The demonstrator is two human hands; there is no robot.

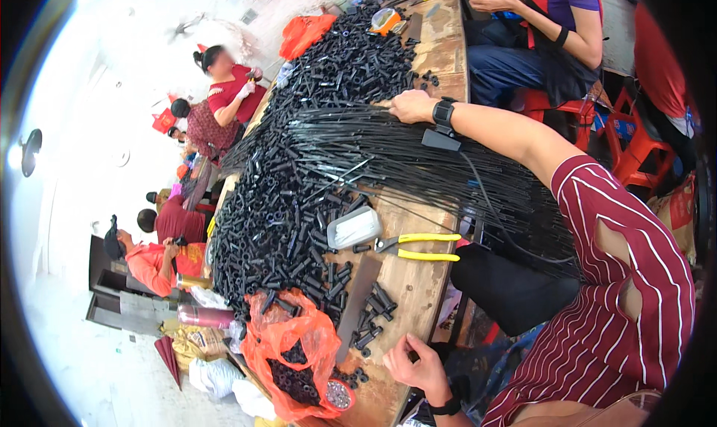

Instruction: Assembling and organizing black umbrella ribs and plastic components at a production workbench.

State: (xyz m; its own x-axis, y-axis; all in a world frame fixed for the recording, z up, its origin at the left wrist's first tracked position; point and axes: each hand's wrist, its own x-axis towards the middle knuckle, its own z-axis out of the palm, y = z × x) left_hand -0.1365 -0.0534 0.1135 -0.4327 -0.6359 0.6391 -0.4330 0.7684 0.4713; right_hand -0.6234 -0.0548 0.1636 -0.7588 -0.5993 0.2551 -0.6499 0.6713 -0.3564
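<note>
My right hand (412,107) is at the upper edge of a wide spread of thin black rods (388,154), with its fingers curled down against them. What it grips is hidden. My left hand (418,364) hovers by the lower table edge, fingers bent inward; whatever they may hold cannot be made out. Beside it lie several loose black tubular parts (381,301). Yellow-handled pliers (427,246) rest on the wood between the two hands. Next to their jaws stands a clear plastic box (353,228) with pale contents.
Small black parts (261,225) are heaped along the wooden table (411,293). An orange plastic bag (287,337) holds more of them, near a small tub (339,395). A flat dark bar (360,293) lies nearby. One co-worker (545,46) sits at upper right, by red stools (635,143); others work across the table.
</note>
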